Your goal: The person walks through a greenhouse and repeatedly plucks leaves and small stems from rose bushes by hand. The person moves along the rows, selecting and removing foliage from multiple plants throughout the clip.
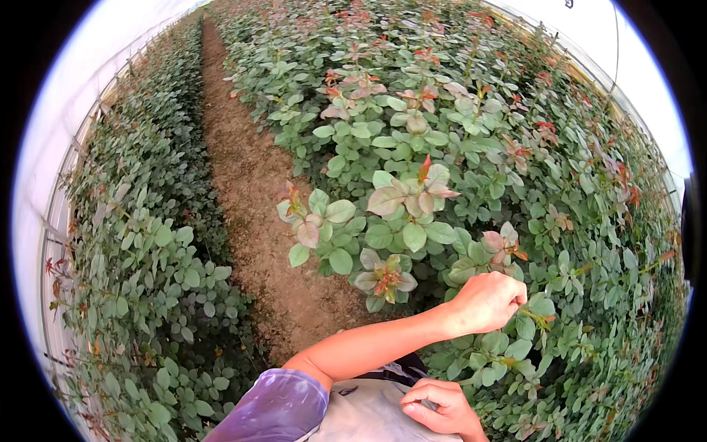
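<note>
My left hand (489, 304) reaches across my front to the right, its fingers curled tight at a rose shoot (534, 316). The shoot's yellow-green stem comes out beside the fingertips, which are mostly hidden. Broad green leaves (519, 349) surround this hand. Close in front of my torso is my right hand (442, 406), fingers loosely curled and thumb near the index finger. No object shows in it, though its palm is partly hidden. Left of the left hand, a rose shoot with a reddish centre (386, 279) stands among leaves.
A bare soil path (248, 166) runs away between two rows of rose bushes. The left row (160, 276) is dark green; the right bed (442, 110) is dense, with reddish young tips. Pale greenhouse sheeting (49, 138) lines the side. My light top (364, 414) shows below.
</note>
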Tool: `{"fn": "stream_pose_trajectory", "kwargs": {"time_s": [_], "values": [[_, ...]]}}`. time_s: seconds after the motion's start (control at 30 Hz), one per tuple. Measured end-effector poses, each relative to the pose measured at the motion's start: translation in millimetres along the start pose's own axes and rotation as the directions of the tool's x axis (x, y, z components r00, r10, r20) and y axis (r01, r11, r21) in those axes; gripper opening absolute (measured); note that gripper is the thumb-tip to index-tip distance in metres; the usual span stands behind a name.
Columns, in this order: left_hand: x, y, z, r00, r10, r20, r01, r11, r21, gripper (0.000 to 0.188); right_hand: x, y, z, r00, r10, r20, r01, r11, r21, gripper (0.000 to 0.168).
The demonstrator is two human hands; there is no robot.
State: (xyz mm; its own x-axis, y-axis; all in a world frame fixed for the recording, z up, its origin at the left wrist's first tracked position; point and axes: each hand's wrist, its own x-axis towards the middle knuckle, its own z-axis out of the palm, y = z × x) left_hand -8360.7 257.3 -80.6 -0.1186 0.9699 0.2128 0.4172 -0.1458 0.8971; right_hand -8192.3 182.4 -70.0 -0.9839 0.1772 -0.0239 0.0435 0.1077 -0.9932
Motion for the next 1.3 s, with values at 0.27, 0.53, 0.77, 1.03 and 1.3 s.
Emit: {"fn": "stream_pose_trajectory", "kwargs": {"time_s": [0.27,0.53,0.77,1.03,1.3], "values": [[8.2,19.0,12.0,0.986,-0.065,-0.153,0.043,0.989,-0.141,0.011,26.3,14.9,-4.0,0.971,-0.102,0.216,0.106,0.994,-0.005,0.01],[8.6,70.8,-205.3,0.848,0.267,-0.457,-0.167,0.955,0.246,0.018,37.1,28.1,-19.9,0.993,-0.035,0.114,0.033,0.999,0.015,0.014],[225.3,-51.6,-352.0,0.974,0.036,-0.223,0.008,0.981,0.192,0.025,93.4,29.0,26.0,0.982,0.069,-0.177,-0.079,0.996,-0.051,0.014],[318.9,-132.0,-302.6,0.695,0.041,0.718,-0.314,0.915,0.252,0.047,181.6,19.3,117.3,0.84,0.184,-0.51,-0.167,0.983,0.079,0.012],[295.3,-133.6,-262.8,0.623,0.15,0.768,-0.518,0.815,0.262,0.029,214.5,67.7,153.1,0.583,0.633,-0.51,-0.325,0.756,0.568,0.011]]}}
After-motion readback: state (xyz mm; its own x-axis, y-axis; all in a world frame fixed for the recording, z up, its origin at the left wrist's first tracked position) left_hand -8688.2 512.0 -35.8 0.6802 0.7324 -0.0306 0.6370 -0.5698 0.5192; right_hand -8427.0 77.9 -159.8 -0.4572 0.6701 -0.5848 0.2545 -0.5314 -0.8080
